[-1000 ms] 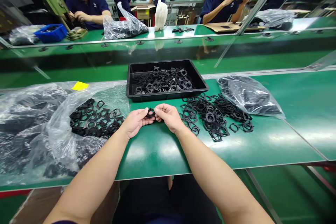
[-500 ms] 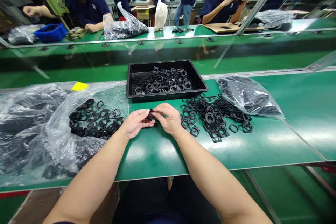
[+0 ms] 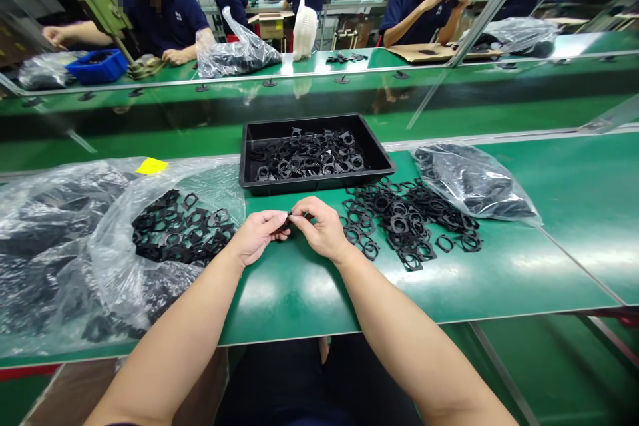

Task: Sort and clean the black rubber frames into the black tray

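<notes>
My left hand (image 3: 259, 235) and my right hand (image 3: 319, 226) meet over the green table, just in front of a black tray (image 3: 319, 184) that holds many black ring-shaped parts. Between the fingertips of both hands is a small black part (image 3: 289, 218), mostly covered by the fingers. To the right of my right hand lies a loose pile of black rings (image 3: 399, 213). On the left, black frame parts (image 3: 182, 229) spill from the mouth of a clear plastic bag (image 3: 112, 239).
A closed plastic bag of dark parts (image 3: 474, 180) lies at the right. Behind the tray runs a lower green belt (image 3: 309, 103). Across it, people work at another bench with a blue bin (image 3: 97, 68) and a white fan-like object (image 3: 304, 30).
The fingers of both hands have shifted slightly around the small black part, which shows at a different angle. In the background, a standing person has moved left.
</notes>
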